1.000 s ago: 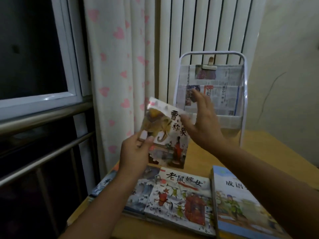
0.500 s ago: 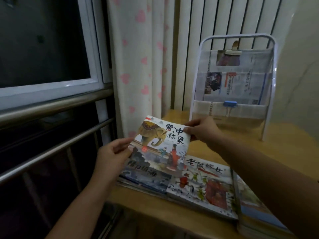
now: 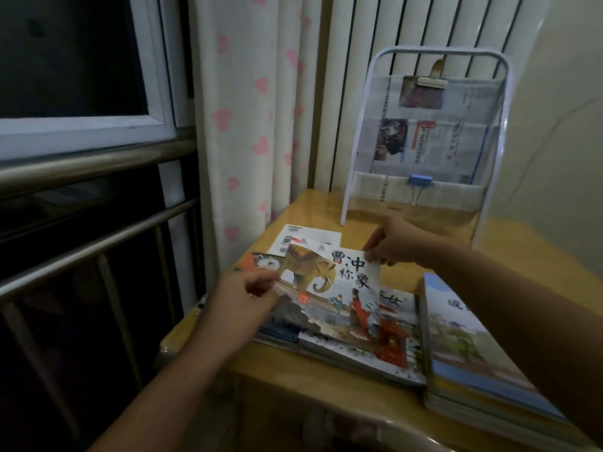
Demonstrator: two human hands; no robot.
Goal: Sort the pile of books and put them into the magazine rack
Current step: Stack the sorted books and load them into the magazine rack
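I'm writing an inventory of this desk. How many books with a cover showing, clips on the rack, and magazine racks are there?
Books with a cover showing: 6, counting the held elephant book; the right stack hides more
Clips on the rack: 2
Magazine rack: 1
Total: 9

The curtain is cream with pink hearts, the magazine rack has a white frame and newsprint-covered pockets pinned by a blue clip, the table is honey yellow, and the held book shows a golden-brown elephant and black characters on white.
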